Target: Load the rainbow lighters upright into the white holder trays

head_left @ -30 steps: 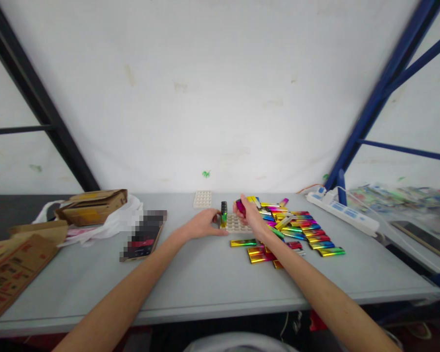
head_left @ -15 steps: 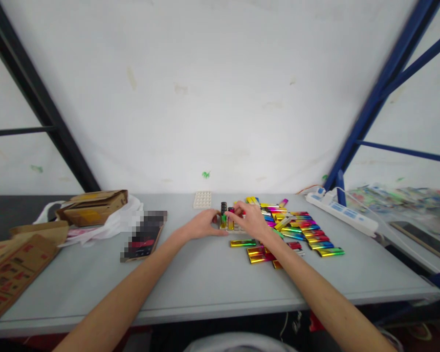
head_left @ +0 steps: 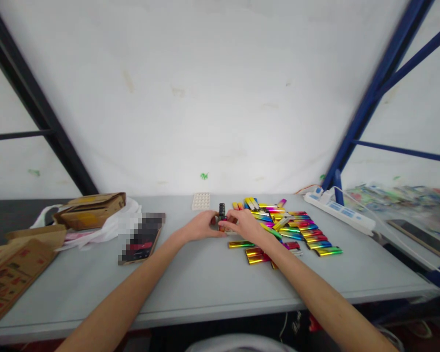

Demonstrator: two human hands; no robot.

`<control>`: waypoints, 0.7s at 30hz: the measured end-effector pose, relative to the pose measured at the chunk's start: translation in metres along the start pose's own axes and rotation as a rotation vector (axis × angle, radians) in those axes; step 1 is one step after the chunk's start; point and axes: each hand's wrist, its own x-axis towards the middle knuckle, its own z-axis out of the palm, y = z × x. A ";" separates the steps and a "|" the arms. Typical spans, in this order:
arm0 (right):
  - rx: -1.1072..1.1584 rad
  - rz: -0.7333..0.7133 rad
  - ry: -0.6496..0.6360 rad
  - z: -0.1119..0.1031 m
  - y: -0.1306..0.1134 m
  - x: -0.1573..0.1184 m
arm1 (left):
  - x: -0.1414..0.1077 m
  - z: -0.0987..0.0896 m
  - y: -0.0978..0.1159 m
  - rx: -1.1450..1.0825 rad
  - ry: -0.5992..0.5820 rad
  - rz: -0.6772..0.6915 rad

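Note:
A short row of upright lighters with black tops stands between my hands, apparently in a pale tray with holes that my fingers mostly cover. My left hand curves round the row's left side, thumb stretched along the front. From the right, my right hand is closed on a lighter at the row, its thumb tip across the front. Its other fingertips are hidden behind. Many shiny rainbow-coloured lighters lie in a loose pile right of my hands. One yellow-green lighter lies just in front of my right hand.
Behind my left hand lies a pale tray with holes. A phone lies left, near cardboard boxes and a white plastic bag. At the right are a white power strip, another phone and a blue frame post.
My right hand has moved slightly left and closer to my left hand, covering more of the upright lighters. The whole view has shifted a little.

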 end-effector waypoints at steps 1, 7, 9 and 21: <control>-0.045 0.001 -0.002 0.001 0.001 0.000 | 0.000 0.000 -0.001 0.011 -0.002 0.009; -0.188 0.004 0.016 -0.009 0.008 0.004 | -0.001 0.000 -0.005 0.061 0.012 0.021; -0.301 0.079 0.122 -0.023 0.015 0.006 | 0.000 -0.001 -0.003 0.080 0.010 0.007; -0.766 0.448 0.012 -0.043 0.063 0.017 | -0.003 -0.003 -0.008 0.054 0.009 -0.026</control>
